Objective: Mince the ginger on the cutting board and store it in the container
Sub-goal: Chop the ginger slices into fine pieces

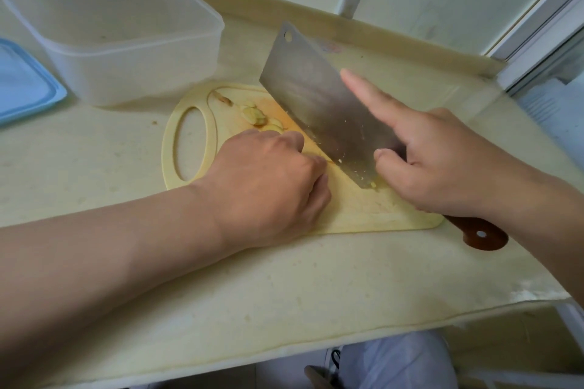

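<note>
Early stage — coarse ginger (pixel 254 115) slices lie far-left on the cutting board (pixel 363 208); the left hand (pixel 268 180) curls on a piece beside the cleaver (pixel 316 95), gripped by the right hand (pixel 442 161). Little looks minced, and the container (pixel 132 73), far left, holds none.

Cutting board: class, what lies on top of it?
On the cutting board lie ginger slices, with the cleaver and the left hand on it too. Whatever lies under that hand's curled fingers is covered.
</note>
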Action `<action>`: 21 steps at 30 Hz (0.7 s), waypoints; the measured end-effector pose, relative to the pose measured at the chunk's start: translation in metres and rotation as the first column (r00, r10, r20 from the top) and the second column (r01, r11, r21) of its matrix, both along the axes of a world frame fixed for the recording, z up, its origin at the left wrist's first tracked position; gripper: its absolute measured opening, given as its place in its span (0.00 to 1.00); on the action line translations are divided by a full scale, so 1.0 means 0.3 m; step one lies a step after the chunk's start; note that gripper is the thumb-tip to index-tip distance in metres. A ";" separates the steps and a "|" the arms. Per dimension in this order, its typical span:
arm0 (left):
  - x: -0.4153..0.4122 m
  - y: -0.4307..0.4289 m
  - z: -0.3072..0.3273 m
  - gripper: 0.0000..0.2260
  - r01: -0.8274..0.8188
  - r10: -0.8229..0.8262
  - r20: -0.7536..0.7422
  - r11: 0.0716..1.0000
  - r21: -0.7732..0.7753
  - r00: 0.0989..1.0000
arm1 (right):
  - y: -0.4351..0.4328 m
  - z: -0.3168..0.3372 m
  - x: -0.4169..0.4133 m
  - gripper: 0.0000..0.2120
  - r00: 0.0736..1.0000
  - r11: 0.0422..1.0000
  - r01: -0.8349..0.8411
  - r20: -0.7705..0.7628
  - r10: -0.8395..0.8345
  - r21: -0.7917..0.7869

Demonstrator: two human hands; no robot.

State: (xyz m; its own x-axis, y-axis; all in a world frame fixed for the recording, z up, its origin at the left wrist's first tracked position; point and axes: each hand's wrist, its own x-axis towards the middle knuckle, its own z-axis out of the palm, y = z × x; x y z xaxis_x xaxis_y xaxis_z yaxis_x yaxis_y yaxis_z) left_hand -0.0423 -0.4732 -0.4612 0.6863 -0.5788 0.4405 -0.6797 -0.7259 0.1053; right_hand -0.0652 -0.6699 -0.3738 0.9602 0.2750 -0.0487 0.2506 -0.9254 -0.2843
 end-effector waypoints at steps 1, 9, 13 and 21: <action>-0.001 0.001 0.000 0.23 -0.003 0.003 -0.004 1.000 0.008 1.000 | 0.007 0.005 0.010 0.43 1.000 0.999 -0.009 -0.012 0.008 -0.047; -0.001 -0.002 0.009 0.22 0.015 -0.015 -0.004 0.999 0.032 1.000 | 0.112 0.040 0.084 0.44 0.998 0.989 -0.005 -0.057 -0.003 -0.149; -0.009 -0.001 0.015 0.21 0.013 -0.013 0.001 0.999 0.044 1.000 | 0.160 0.032 0.126 0.44 0.998 0.993 -0.005 -0.057 -0.001 -0.115; -0.012 0.004 0.022 0.24 -0.023 0.023 0.000 1.000 0.016 1.000 | 0.080 0.040 0.048 0.44 0.994 0.994 0.046 -0.096 -0.056 -0.101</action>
